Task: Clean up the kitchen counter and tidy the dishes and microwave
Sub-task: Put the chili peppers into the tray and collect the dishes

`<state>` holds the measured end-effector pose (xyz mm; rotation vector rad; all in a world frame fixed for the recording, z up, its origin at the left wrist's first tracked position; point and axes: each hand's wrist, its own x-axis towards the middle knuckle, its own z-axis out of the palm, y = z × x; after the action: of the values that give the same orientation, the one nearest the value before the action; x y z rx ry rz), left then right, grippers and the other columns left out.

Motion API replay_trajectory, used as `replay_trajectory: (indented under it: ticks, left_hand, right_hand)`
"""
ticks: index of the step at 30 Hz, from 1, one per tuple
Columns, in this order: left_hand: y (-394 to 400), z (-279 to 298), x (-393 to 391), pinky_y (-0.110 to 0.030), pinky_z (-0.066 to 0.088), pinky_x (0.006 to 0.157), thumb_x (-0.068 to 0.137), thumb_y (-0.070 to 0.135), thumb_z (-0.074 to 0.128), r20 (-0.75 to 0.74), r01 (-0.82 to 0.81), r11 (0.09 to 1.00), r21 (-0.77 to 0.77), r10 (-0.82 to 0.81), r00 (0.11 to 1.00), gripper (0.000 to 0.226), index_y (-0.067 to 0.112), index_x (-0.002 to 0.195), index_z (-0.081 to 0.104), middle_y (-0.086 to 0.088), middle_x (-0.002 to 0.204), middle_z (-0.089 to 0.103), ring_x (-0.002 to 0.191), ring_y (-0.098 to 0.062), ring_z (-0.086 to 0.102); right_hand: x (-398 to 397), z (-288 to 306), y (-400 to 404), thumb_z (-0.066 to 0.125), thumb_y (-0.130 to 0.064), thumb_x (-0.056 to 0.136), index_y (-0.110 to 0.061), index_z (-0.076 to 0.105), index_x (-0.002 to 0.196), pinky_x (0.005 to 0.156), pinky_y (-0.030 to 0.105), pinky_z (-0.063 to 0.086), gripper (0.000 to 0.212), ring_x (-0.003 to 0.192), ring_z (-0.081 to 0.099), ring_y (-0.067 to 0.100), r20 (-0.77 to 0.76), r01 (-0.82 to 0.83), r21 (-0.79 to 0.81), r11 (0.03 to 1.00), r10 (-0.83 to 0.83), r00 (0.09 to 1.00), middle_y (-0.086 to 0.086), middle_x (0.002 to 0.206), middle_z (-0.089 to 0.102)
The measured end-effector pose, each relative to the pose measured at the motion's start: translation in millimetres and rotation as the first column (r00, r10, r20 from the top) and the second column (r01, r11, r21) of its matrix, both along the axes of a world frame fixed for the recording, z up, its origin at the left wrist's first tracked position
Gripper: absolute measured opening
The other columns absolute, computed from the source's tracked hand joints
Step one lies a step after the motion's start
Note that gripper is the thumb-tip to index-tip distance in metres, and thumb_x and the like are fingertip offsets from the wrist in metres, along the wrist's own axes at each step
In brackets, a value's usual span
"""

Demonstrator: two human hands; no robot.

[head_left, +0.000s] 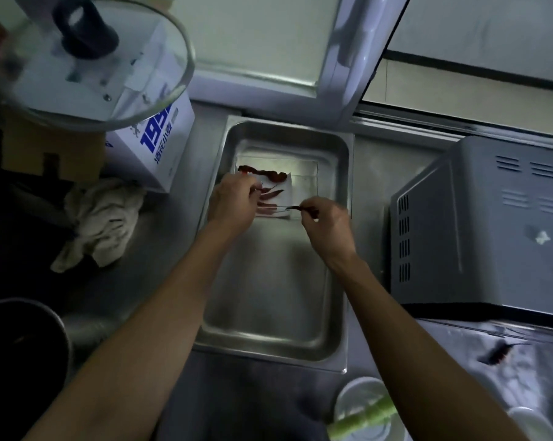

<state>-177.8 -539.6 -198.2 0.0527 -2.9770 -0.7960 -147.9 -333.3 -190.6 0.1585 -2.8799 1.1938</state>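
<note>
While both arms reach forward over the steel tray [338, 237], the left hand [232, 203] has its fingers curled down onto the white paper [284, 186] at the tray's far end, among the dried red chillies [270, 196] lying on it; whether it pinches one cannot be told. The right hand [327, 226] pinches a single chilli [295, 207] by one end, holding it just right of the others, at the paper's edge. A longer dark red strip [262, 172] lies beyond the left hand's fingertips. The microwave [485, 224] stands on the desk [369, 173] to the right of the right hand. Left of the left hand lie a crumpled cloth [100, 224] and a white box [160, 141], with a glass lid [87, 62] farther up and left.
</note>
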Motion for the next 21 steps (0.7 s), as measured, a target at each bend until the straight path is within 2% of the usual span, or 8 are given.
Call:
replay_trajectory:
  ticks: [3,8,15,21]
  left_hand:
    - [1.0,-3.0,-22.4,-0.039,0.05,0.081,0.096,0.022,0.059,0.0,0.066,0.996,-0.055,-0.066,0.998,0.014,0.02,0.103,0.071,-0.004,0.102,0.067,0.095,-0.024,0.059]
    - [1.2,-20.4,-53.4,-0.044,0.048,0.09,0.095,0.021,0.061,0.037,0.147,0.983,-0.109,-0.143,0.989,0.017,0.02,0.107,0.073,-0.002,0.102,0.069,0.101,-0.022,0.058]
    - [-1.4,-39.8,-68.6,-0.041,0.041,0.091,0.097,0.025,0.056,0.03,0.185,0.965,-0.188,-0.183,0.983,0.02,0.019,0.109,0.07,-0.002,0.104,0.069,0.105,-0.023,0.055]
    - [-12.7,-48.7,-62.0,-0.041,0.034,0.088,0.092,0.021,0.058,-0.028,0.159,0.977,-0.146,-0.164,0.986,0.018,0.015,0.104,0.07,-0.003,0.106,0.069,0.107,-0.024,0.053]
  right_hand:
    - [-17.1,-5.7,-7.4,0.063,-0.009,0.092,-0.012,0.073,0.104,0.08,0.039,0.058,0.015,0.086,0.066,0.017,-0.004,-0.02,0.021,1.0,0.02,1.0,0.003,0.096,0.072]
    - [-37.9,-25.9,-14.5,0.062,-0.009,0.093,-0.011,0.072,0.106,0.077,0.038,0.057,0.016,0.086,0.064,0.016,-0.027,-0.064,0.063,0.996,0.065,0.997,0.003,0.096,0.07]
    - [-59.1,-42.3,-22.2,0.064,-0.009,0.092,-0.013,0.071,0.104,0.076,0.039,0.055,0.015,0.084,0.061,0.016,-0.038,-0.095,0.168,0.981,0.102,0.994,0.003,0.092,0.07]
    - [-68.9,-43.8,-34.5,0.064,-0.008,0.089,-0.015,0.073,0.103,0.075,0.038,0.053,0.017,0.083,0.06,0.018,-0.019,-0.138,0.199,0.97,0.144,0.989,0.003,0.091,0.071]
